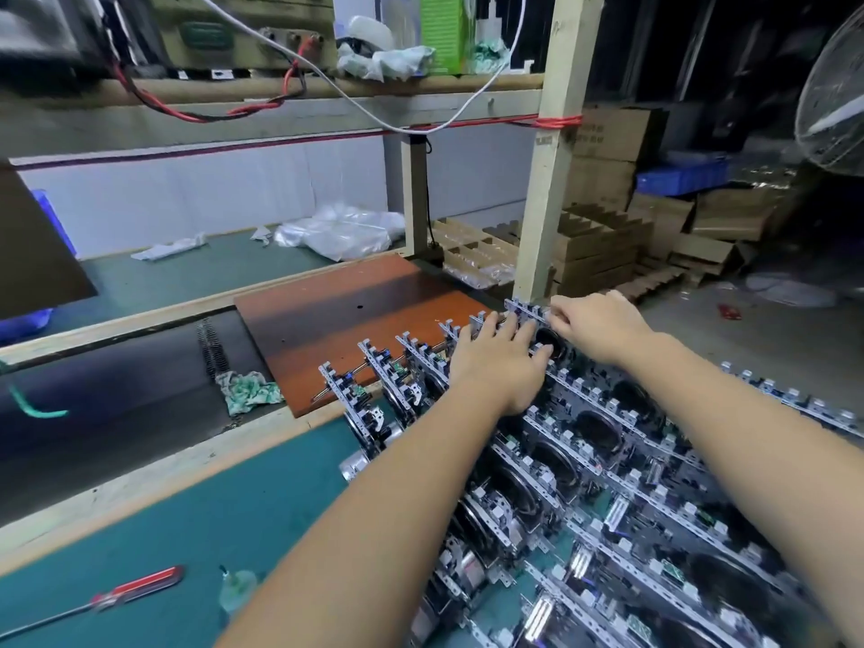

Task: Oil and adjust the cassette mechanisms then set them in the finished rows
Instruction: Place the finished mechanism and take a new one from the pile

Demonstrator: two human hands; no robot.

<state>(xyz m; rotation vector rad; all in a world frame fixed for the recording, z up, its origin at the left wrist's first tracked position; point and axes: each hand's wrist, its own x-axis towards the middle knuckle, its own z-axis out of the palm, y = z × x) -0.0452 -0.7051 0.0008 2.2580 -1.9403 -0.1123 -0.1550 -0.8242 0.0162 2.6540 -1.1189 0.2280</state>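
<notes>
**Both hands at the far end of the cassette mechanism rows**

Both arms reach forward over the green-topped table (196,521) to the far end of the rows of grey metal cassette mechanisms (608,484), which stand on edge in close-packed lines across the right half of the table. The left hand (498,362) lies palm down with its fingers spread and fairly straight, the fingertips resting on the top edges of the mechanisms at the far end of the rows. The right hand (596,327) is just beside it, fingers curled, pinching the top rail of the farthest cassette mechanism (526,311), which stands upright at the end of its row, close to the pale wooden post (551,156) of the shelf frame.

A reddish-brown wooden board (336,320) lies flat on the table just left of the rows, with a few mechanisms standing on or against its near right edge. A crumpled green-and-white rag (248,390) lies at the board's near left corner. At the near left of the table lie a red-handled screwdriver (126,596) and, just to its right, a small clear plastic oil bottle (237,593), both blurred. Clear plastic bags (341,231) lie on the green surface farther back. Stacked brown cardboard boxes (608,236) stand beyond the post on the right.
</notes>
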